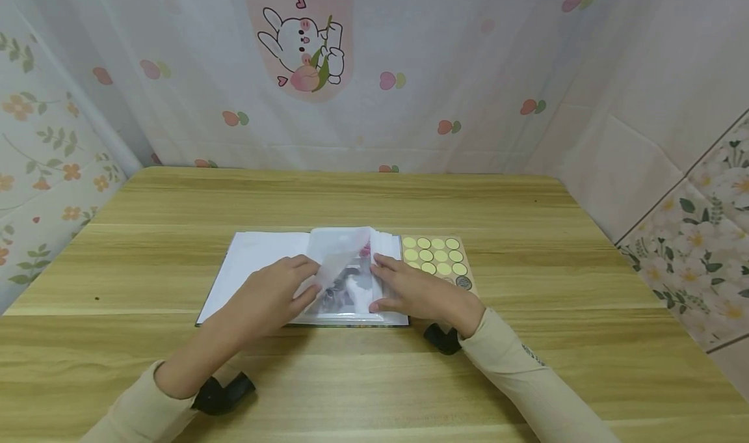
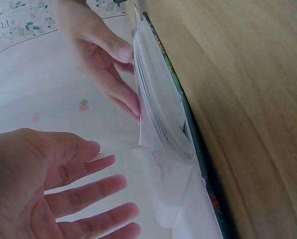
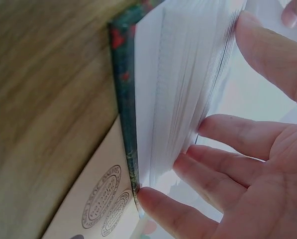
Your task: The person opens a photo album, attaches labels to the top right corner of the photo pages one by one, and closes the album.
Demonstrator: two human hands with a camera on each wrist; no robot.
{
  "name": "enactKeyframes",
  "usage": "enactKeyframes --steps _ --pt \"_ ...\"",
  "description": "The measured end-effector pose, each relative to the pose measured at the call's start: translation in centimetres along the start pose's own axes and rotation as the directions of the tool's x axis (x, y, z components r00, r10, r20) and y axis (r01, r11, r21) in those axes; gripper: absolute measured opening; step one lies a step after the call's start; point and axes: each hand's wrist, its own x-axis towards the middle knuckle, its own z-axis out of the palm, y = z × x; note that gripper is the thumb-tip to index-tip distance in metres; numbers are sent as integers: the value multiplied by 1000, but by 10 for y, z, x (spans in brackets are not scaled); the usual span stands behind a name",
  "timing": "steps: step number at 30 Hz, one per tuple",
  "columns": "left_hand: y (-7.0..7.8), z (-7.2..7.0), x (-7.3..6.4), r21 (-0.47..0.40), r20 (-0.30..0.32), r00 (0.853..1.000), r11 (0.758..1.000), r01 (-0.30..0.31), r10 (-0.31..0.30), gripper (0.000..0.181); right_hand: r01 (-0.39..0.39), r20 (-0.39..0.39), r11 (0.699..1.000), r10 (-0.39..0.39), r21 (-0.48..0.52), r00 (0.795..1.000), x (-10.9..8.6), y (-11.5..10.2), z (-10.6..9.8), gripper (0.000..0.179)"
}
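Note:
A photo album (image 1: 260,251) with a dark green patterned cover (image 3: 123,74) lies spread on the table. One clear sleeve page (image 1: 336,244) is lifted and bends over a picture (image 1: 357,293) with dark, white and pink parts. My left hand (image 1: 277,290) is beside the lifted page, its fingers extended and spread; in the left wrist view nothing is pinched between them. At the right side of the album, my right hand (image 1: 409,287) touches the edges of the page stack (image 3: 188,74) with extended fingers and thumb.
Right of the album, partly under my right hand, lies a tan sheet (image 1: 468,257) with rows of pale yellow circles and dark round stamp prints (image 3: 102,196). Black curved pieces (image 1: 225,394) sit at both wrists. A patterned curtain (image 1: 409,124) hangs behind the wooden table (image 1: 351,199).

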Motion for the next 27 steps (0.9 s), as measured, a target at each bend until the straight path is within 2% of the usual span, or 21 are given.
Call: enactKeyframes --steps 6,18,27 --pt "-1 -3 0 14 -50 999 1000 20 -20 15 -9 0 1000 9 8 1000 0 -1 0 74" --pt "-3 -10 1 1 -79 995 998 58 -58 9 -32 -3 999 32 27 999 0 -1 0 72" --pt "-6 -15 0 -19 -80 995 998 62 -63 20 -24 -9 1000 24 19 1000 0 0 1 73"
